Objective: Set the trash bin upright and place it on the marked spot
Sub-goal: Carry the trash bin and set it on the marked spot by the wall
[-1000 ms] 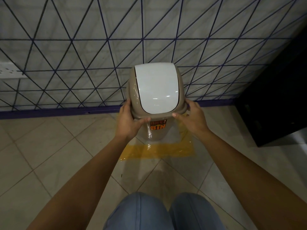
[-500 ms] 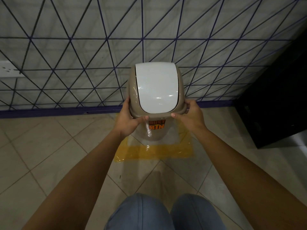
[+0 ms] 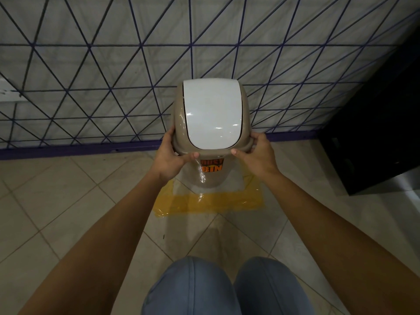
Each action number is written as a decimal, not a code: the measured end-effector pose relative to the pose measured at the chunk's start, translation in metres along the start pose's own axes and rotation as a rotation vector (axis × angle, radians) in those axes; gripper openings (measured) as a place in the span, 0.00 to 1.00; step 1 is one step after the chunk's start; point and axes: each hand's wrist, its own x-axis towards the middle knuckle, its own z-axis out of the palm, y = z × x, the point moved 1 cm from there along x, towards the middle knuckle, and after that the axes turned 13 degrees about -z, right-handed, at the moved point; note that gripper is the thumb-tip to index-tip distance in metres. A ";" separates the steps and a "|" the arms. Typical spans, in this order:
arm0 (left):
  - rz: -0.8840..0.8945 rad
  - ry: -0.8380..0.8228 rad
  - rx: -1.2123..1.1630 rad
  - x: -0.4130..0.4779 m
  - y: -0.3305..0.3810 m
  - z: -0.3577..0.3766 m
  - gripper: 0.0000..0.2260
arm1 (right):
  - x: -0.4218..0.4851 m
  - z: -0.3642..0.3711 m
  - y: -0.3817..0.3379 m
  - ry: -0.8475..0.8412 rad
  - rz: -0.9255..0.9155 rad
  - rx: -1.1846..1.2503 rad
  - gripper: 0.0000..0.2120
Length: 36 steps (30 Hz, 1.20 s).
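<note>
Both hands, left hand (image 3: 169, 159) and right hand (image 3: 255, 155), clamped on the trash bin (image 3: 211, 119) rim, keeping it straight up over the yellow marked spot (image 3: 209, 202).

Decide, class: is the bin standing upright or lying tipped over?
Upright. The bin has its white lid on top and its base down inside the yellow tape, with the left hand and right hand gripping its rim.

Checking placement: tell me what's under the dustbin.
Under the dustbin lies the yellow tape square on the tiled floor. Its front strip shows; the bin's base hides the contact.
</note>
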 end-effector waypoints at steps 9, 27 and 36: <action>-0.006 -0.004 0.028 0.002 -0.001 -0.001 0.44 | 0.002 -0.002 0.002 0.004 0.005 -0.007 0.36; -0.001 0.085 0.068 -0.008 0.009 0.005 0.40 | -0.002 -0.002 -0.003 -0.024 -0.067 -0.181 0.36; -0.016 0.192 0.094 -0.019 0.010 0.004 0.44 | -0.007 -0.004 -0.017 0.004 -0.093 -0.220 0.38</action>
